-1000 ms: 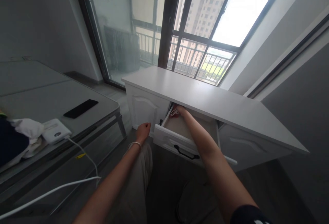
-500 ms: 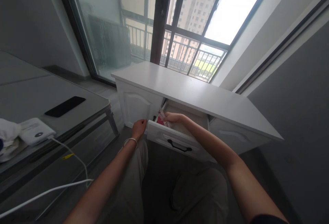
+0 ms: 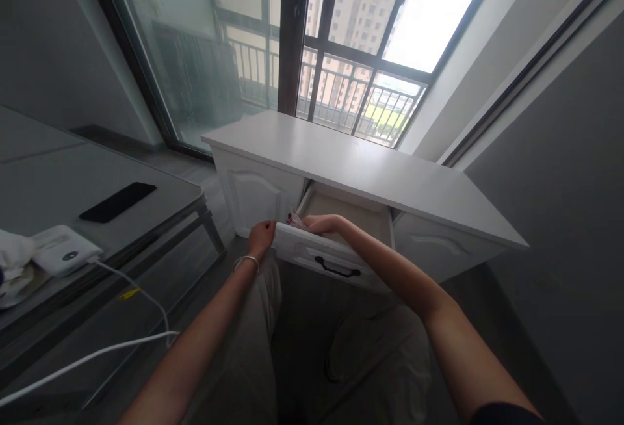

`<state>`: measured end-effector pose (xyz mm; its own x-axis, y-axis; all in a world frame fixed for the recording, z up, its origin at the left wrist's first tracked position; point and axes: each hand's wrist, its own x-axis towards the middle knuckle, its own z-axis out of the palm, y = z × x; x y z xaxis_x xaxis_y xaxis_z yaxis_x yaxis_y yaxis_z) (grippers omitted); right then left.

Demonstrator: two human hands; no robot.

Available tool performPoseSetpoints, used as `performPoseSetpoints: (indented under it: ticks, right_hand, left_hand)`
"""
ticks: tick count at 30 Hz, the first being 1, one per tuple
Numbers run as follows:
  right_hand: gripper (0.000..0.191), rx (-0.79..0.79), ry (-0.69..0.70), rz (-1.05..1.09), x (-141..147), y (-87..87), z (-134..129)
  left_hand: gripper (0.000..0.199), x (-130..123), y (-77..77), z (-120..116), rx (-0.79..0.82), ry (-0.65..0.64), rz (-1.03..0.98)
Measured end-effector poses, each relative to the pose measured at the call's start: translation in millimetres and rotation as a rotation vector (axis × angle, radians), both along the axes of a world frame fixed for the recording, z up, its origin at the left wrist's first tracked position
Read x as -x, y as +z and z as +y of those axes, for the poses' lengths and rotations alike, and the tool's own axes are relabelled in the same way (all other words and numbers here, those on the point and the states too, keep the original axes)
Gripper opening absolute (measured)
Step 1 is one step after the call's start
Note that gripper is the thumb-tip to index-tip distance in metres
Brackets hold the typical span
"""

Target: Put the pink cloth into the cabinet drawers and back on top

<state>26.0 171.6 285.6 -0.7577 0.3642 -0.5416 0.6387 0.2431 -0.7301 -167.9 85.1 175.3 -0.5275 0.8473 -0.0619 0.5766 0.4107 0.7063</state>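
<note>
The middle drawer (image 3: 297, 246) of a low white cabinet stands pulled out, with a dark handle (image 3: 337, 268) on its front. My left hand (image 3: 262, 236), a bracelet at its wrist, is closed at the left end of the drawer front. Inside the drawer, my right hand (image 3: 322, 223) reaches down near the front left corner. It grips a crumpled pale, pinkish-red piece of thin wrapper or cloth (image 3: 296, 219); I cannot tell which. The drawer front hides my right fingertips and most of that piece.
The white cabinet top (image 3: 331, 152) extends above the drawer. On the left, a grey table (image 3: 43, 171) bears a black phone (image 3: 117, 202), a white device (image 3: 65, 249) and a cable (image 3: 129, 280). Behind the cabinet are glass doors (image 3: 195, 74); my knees are beneath the drawer.
My right hand has sunk lower behind the drawer front, and less of the pinkish-red piece shows. My left hand stays at the drawer's left end. The whole view has shifted slightly.
</note>
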Motion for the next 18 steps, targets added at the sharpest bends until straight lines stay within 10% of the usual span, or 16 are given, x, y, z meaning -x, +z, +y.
performPoseSetpoints:
  ticks: [8, 18]
  right_hand:
    - [0.021, -0.031, 0.054, -0.126, -24, 2.7, -1]
    - [0.028, -0.067, -0.053, -0.523, -175, 6.2, -16]
  left_hand:
    - [0.043, 4, -4.5, 0, -0.009, -0.007, 0.018]
    - [0.046, 18, -9.9, -2, -0.029, 0.011, 0.055]
